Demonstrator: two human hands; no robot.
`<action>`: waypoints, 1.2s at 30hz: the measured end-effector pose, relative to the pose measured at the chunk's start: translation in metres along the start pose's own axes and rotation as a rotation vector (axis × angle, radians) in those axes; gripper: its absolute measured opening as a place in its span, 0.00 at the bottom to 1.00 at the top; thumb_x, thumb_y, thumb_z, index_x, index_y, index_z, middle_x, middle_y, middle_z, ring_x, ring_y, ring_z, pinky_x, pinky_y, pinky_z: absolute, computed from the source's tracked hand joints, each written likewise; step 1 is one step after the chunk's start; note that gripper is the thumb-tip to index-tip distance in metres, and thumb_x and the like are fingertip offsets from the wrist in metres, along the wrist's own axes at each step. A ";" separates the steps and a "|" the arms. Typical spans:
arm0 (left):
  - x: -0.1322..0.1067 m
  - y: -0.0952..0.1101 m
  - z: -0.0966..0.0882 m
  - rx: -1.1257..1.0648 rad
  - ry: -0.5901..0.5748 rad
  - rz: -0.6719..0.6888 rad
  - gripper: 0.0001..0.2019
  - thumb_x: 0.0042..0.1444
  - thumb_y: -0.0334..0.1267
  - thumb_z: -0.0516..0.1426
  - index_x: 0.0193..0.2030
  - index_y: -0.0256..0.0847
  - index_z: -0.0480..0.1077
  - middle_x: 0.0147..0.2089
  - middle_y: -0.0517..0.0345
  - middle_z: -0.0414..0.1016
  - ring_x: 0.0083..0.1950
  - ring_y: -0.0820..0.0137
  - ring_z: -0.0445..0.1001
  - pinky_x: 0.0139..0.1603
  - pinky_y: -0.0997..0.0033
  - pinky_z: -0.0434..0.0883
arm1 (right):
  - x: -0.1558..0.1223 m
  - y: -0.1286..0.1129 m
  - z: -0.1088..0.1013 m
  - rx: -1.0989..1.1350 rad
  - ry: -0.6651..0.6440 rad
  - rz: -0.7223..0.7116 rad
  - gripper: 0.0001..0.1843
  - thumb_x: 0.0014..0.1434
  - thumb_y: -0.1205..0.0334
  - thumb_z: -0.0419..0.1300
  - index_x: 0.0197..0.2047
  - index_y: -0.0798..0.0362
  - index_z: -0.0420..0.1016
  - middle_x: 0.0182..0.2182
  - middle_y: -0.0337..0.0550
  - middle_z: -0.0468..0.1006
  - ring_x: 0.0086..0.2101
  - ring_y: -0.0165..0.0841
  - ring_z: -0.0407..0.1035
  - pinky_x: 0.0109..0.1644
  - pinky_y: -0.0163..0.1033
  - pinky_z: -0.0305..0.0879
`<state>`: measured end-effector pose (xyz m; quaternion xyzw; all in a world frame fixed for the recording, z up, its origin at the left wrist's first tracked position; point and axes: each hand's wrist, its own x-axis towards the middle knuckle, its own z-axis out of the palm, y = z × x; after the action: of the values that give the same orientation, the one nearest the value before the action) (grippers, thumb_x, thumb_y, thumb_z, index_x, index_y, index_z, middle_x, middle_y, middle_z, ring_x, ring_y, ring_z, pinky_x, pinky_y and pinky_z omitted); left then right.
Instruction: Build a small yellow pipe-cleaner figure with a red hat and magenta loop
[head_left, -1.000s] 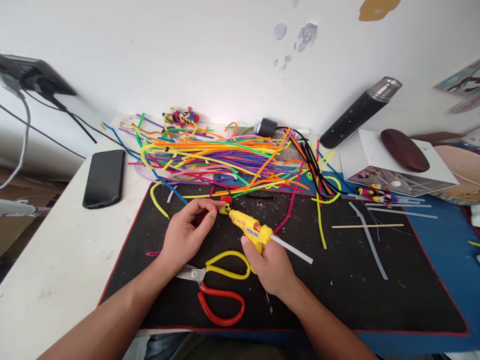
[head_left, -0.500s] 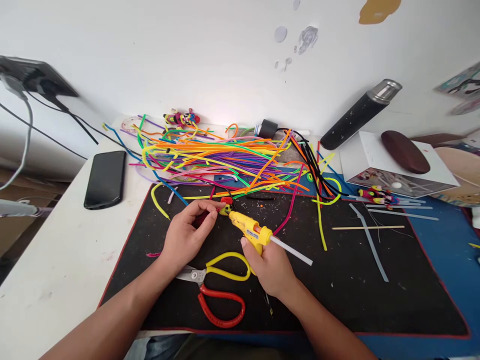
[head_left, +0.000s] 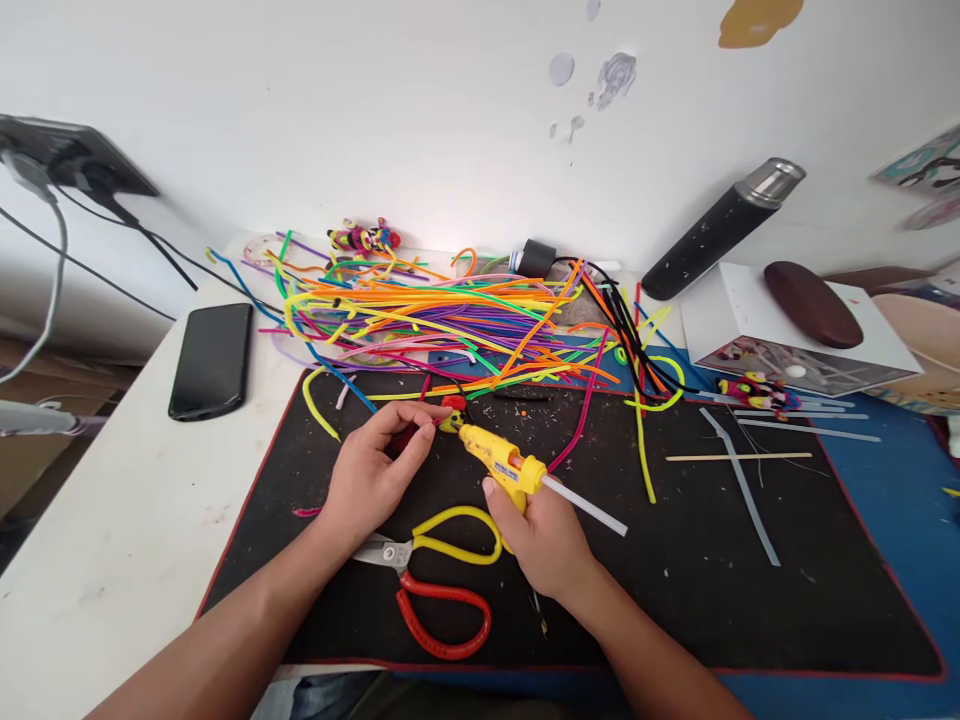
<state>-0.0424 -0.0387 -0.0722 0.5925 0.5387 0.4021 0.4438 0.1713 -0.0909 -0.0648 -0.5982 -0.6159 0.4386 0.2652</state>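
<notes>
Two hands on a black mat (head_left: 750, 590), bare toward its right edge, scissors (head_left: 439, 575) near its front edge: left hand (head_left: 371, 478) pinches a small red-yellow piece (head_left: 451, 412), right hand (head_left: 546, 542) clenches the glue gun (head_left: 499, 458).

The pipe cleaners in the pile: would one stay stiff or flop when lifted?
Probably it bends yet keeps its shape: several pipe cleaners lie curved or kinked. Likely very light, being so thin. Neighbours may drag along, since the pile is tangled.

Stained white wall (head_left: 375, 90), white desk (head_left: 112, 520)
</notes>
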 end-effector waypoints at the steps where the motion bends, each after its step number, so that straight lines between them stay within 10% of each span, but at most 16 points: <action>1: 0.000 0.000 0.000 -0.002 0.000 0.002 0.13 0.72 0.51 0.60 0.43 0.45 0.73 0.57 0.47 0.86 0.58 0.54 0.82 0.53 0.57 0.77 | 0.000 0.000 0.000 -0.001 -0.001 0.002 0.22 0.72 0.50 0.52 0.27 0.48 0.57 0.21 0.33 0.60 0.24 0.30 0.56 0.30 0.38 0.55; 36: -0.002 -0.001 -0.001 0.015 0.005 0.006 0.13 0.72 0.51 0.60 0.43 0.45 0.74 0.58 0.46 0.86 0.57 0.55 0.83 0.52 0.59 0.77 | -0.002 0.002 -0.001 -0.010 0.012 0.004 0.21 0.72 0.50 0.53 0.27 0.48 0.59 0.21 0.34 0.62 0.24 0.30 0.57 0.30 0.37 0.56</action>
<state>-0.0439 -0.0400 -0.0726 0.5964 0.5410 0.4011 0.4367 0.1733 -0.0930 -0.0660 -0.6035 -0.6152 0.4324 0.2651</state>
